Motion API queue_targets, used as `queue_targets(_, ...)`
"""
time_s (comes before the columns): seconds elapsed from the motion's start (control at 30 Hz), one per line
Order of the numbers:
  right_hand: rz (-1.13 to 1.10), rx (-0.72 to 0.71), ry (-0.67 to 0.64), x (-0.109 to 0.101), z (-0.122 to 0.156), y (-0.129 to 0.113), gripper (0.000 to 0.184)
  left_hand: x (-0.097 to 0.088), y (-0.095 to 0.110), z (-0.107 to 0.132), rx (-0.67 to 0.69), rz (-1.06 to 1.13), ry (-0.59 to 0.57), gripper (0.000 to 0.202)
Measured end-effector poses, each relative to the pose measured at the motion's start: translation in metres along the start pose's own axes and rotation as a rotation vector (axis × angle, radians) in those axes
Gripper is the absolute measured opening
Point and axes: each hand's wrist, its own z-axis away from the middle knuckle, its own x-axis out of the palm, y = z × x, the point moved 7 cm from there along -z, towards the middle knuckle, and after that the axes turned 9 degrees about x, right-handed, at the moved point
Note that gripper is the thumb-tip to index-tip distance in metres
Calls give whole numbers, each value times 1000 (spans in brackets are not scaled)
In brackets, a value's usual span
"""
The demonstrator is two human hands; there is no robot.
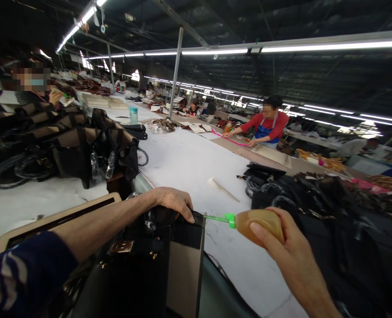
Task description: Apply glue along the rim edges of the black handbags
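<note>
A black handbag with gold fittings and a beige panel stands in front of me. My left hand grips its upper edge, thumb on the outside and the other fingers mostly hidden behind. In my right hand is a glue bottle, amber and squeezable, with a bright green cap and a long thin green nozzle. It lies sideways, and the nozzle tip is at the bag's top corner, close to my left thumb; whether it touches I cannot tell.
Many black bags crowd the left side, and a dark heap of bags lies at right. A white plastic scraper-like piece rests on the white tabletop. A teal-lidded cup stands farther back. Co-workers sit across and at left.
</note>
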Motion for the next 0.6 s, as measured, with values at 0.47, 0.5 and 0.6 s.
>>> queue_targets(0.47,-487,261,-363,31,-12,39,50,2,-2,-4,1,31,4,29)
queue_targets(0.5,-541,307,-418,36,-10,43,48,2,-3,-5,1,30,2,30)
queue_targets(0.6,-646,334,-562,44,-4,46,47,2,-6,-7,2,36,1,30)
